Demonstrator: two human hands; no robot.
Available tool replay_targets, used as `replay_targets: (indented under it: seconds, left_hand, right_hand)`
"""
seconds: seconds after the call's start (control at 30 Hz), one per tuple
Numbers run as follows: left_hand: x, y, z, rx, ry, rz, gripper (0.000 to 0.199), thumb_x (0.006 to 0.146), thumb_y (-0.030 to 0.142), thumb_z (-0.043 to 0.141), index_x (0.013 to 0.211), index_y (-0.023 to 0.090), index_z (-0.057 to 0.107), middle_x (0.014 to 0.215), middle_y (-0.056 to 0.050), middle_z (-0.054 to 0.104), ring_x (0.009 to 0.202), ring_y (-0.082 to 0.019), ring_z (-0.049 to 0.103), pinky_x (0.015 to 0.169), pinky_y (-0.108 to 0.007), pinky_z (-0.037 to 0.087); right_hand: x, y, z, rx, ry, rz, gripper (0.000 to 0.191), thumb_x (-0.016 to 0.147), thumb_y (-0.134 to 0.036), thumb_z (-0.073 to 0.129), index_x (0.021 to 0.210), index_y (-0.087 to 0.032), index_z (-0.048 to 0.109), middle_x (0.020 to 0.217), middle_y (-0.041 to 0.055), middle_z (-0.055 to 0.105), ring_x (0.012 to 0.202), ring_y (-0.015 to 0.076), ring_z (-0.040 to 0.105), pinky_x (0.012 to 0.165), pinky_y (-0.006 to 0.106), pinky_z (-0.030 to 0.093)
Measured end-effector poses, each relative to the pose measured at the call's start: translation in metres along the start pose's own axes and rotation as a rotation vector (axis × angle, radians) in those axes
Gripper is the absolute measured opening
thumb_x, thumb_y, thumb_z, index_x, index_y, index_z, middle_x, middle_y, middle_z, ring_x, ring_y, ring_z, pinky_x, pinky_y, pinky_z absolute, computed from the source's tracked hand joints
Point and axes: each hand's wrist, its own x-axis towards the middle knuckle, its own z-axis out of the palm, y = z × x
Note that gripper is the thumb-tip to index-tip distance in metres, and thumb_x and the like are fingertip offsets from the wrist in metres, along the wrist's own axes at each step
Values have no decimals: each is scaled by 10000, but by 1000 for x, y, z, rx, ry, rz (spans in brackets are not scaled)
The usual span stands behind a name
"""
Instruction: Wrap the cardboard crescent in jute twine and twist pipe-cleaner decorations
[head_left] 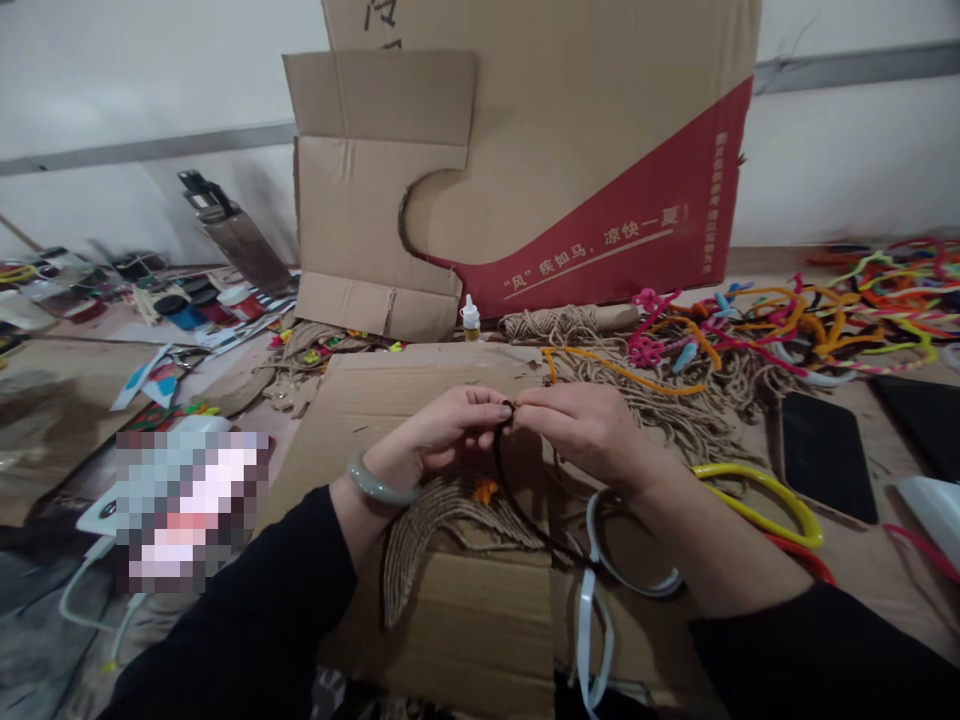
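Note:
My left hand and my right hand meet over the cardboard sheet, their fingertips pinched together. Between them is the small curled end of a dark pipe cleaner, its length hanging down in a curve toward the right. Below my hands lies a crescent of glued twine rows, with a small orange tuft near its upper edge. Under it is the cardboard sheet. White loop-shaped pieces lie by my right forearm. The exact grip on the curled end is partly hidden by the fingers.
A glue bottle stands before the upright cardboard. Loose twine and colourful pipe cleaners are heaped right, near a yellow loop and phone. Paint jars and a tilted bottle are left.

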Motion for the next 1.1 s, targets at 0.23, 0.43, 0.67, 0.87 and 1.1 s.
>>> replay_targets:
  seconds: [0.23,0.43,0.67,0.87,1.1]
  left_hand:
    - [2,-1,-3,-28,-23,-22,239,626,274,761,672,102,601,575,13,592,375,7,419,347,-125,216]
    - [2,-1,-2,-16,-14,-33,256,613,275,772,684,98,603,589,18,597,374,9,423,336,-116,214]
    - [5,-5,-3,96,57,-21,247,620,290,753,703,103,614,592,10,596,377,2,411,353,-130,231]
    - [1,0,6,195,168,48,194,642,255,726,709,121,603,515,40,543,390,-19,424,373,-148,233]
    - [0,0,3,26,42,-13,285,589,299,783,689,111,594,540,28,579,369,-9,417,349,-142,231]
  right_hand:
    - [-2,2,2,-24,7,-11,226,913,-184,432,936,-191,657,1000,60,708,829,149,633,687,255,442]
    - [1,1,3,-38,-41,26,251,919,-161,394,853,-171,636,785,33,688,678,128,570,603,245,373]
    - [-4,0,14,-50,-113,210,196,897,-178,436,823,-163,617,697,29,662,601,134,565,530,260,300]
    - [-2,-1,10,12,-233,360,212,910,-228,417,897,-178,623,769,35,696,660,168,640,529,262,323]
    - [-3,0,6,147,-115,244,199,889,-162,449,973,-185,627,881,39,708,758,138,639,634,232,400]
